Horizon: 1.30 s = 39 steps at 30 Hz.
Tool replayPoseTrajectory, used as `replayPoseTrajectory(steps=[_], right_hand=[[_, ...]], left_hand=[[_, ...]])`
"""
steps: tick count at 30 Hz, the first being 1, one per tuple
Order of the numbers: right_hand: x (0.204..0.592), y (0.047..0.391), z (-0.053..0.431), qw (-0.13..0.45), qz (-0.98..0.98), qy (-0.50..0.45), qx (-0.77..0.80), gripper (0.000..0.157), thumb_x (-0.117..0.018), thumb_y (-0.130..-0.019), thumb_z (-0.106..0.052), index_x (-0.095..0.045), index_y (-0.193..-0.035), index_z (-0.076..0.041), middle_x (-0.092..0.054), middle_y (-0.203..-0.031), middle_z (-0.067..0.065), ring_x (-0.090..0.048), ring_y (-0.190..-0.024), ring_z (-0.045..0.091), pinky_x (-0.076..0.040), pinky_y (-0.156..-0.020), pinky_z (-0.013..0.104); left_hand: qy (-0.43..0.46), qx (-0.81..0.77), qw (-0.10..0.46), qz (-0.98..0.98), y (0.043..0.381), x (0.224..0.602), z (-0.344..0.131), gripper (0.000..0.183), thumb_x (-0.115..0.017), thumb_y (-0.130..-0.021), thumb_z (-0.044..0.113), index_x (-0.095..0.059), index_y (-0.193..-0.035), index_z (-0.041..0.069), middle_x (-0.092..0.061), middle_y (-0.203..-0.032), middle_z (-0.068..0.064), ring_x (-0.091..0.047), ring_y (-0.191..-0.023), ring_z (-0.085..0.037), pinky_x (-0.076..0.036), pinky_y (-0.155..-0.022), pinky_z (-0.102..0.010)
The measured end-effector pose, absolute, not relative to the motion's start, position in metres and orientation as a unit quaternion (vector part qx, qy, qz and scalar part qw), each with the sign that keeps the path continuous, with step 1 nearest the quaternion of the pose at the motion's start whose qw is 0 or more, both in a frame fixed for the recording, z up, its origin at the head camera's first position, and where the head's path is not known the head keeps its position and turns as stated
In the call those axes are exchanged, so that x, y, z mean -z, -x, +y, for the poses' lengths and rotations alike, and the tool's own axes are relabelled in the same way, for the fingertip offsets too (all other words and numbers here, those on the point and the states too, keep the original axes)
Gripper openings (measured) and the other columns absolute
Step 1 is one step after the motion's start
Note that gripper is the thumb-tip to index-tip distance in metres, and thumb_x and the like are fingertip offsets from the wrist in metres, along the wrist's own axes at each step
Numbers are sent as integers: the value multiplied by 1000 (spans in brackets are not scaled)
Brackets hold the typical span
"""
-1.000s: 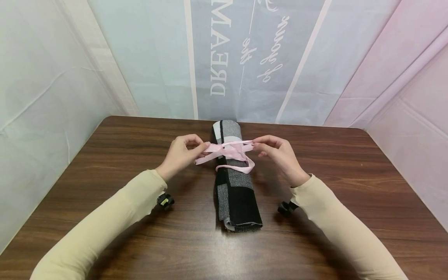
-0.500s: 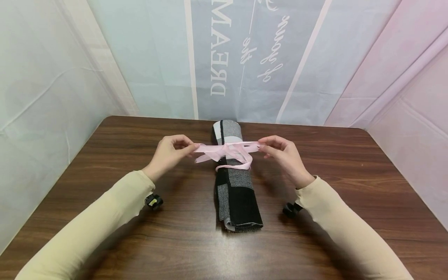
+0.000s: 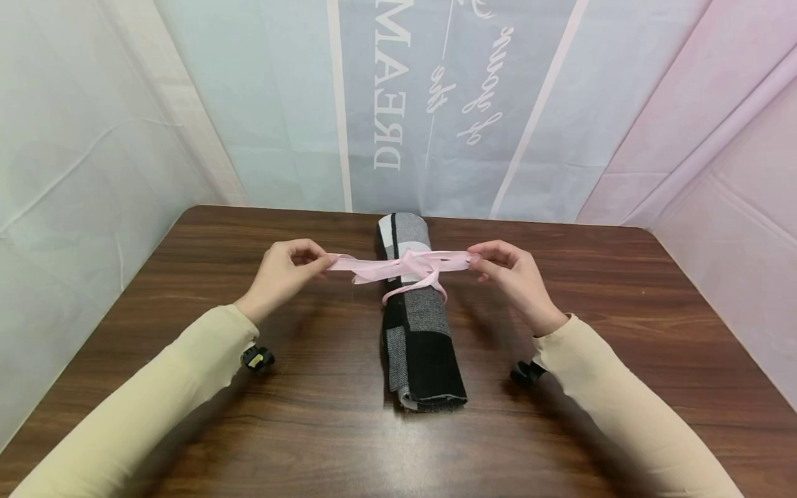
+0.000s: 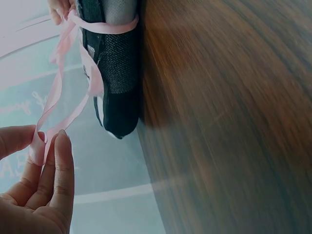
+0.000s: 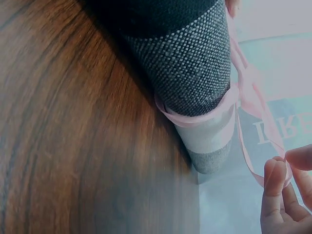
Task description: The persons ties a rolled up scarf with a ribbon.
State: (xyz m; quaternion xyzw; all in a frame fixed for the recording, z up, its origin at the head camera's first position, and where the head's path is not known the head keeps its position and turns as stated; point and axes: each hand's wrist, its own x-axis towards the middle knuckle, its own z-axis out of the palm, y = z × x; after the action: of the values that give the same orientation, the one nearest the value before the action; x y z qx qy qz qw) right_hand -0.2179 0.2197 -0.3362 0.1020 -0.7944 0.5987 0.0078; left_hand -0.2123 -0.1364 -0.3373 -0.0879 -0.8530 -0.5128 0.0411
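A rolled cloth [image 3: 426, 360] in black, grey and white checks lies lengthwise on the wooden table. Round its middle runs a pink ribbon [image 3: 414, 264], crossed over itself on top with a loose tail pointing left. My left hand [image 3: 283, 275] pinches one loop of the ribbon between thumb and fingers, left of the roll; in the left wrist view two strands run from the fingertips [image 4: 62, 139] up to the roll. On the other side my right hand [image 3: 513, 280] pinches a second loop, seen in the right wrist view at the fingertips [image 5: 275, 168]. Both hands are raised above the table.
The brown wooden table [image 3: 623, 332] ends at a back edge just behind the roll. Behind it hangs a pale curtain [image 3: 280, 124] with mirrored lettering. A small black wrist camera [image 3: 257, 358] sits under the left sleeve, another black camera [image 3: 526, 373] under the right.
My hands have moved apart, the left one farther left and the right one slightly right. The ribbon loops have drawn out and the band round the roll looks smaller.
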Motion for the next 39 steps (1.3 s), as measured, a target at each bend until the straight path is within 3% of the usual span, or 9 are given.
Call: replayPoseTrajectory(steps=[5,9,17,24,31,39], right_hand=[[339,217,225,21,-806,-115,-580,27,-65,-92,-18,-64,-113,-1,-70,-95,0,-67,-84,7,-56,-73,29],[341,217,230,26,-816,-118,-565,24,-65,-91,-19,-65,-111,-5,-70,-95,-1,-66,-83,6,-56,-73,30],[340,216,239,37,-846,-113,-520,29,-67,-91,-21,-67,-110,0,-69,-98,-4,-65,-78,6,-56,-72,30],[341,216,246,63,-871,-121,-472,23,-67,-91,-21,-70,-105,-4,-70,-100,6,-65,-76,3,-56,-70,26],[342,215,253,88,-895,-132,-417,17,-68,-90,-18,-72,-101,-6,-72,-101,15,-63,-79,-7,-48,-68,12],[344,213,257,80,-912,-137,-378,16,-68,-90,-19,-73,-100,-8,-72,-100,13,-67,-77,5,-48,-63,14]], left_hand=[[82,492,44,-865,210,337,-144,21,-70,-87,23,-70,-88,2,-71,-85,-16,-67,-66,-6,-55,-65,-29],[80,485,49,-870,209,337,-151,22,-70,-87,25,-71,-88,3,-71,-85,-16,-68,-67,-9,-56,-65,-28],[68,472,60,-877,205,335,-166,26,-71,-86,29,-71,-88,4,-71,-84,-13,-69,-66,-9,-55,-63,-26],[58,448,82,-889,203,336,-173,27,-70,-87,33,-71,-86,7,-71,-80,-14,-67,-65,-9,-49,-58,-19],[55,442,74,-892,202,334,-179,20,-69,-88,26,-71,-87,6,-70,-77,-7,-65,-65,-8,-49,-57,-20],[37,417,80,-904,203,336,-185,13,-67,-85,17,-68,-82,5,-68,-69,-3,-61,-58,-8,-45,-52,-21]])
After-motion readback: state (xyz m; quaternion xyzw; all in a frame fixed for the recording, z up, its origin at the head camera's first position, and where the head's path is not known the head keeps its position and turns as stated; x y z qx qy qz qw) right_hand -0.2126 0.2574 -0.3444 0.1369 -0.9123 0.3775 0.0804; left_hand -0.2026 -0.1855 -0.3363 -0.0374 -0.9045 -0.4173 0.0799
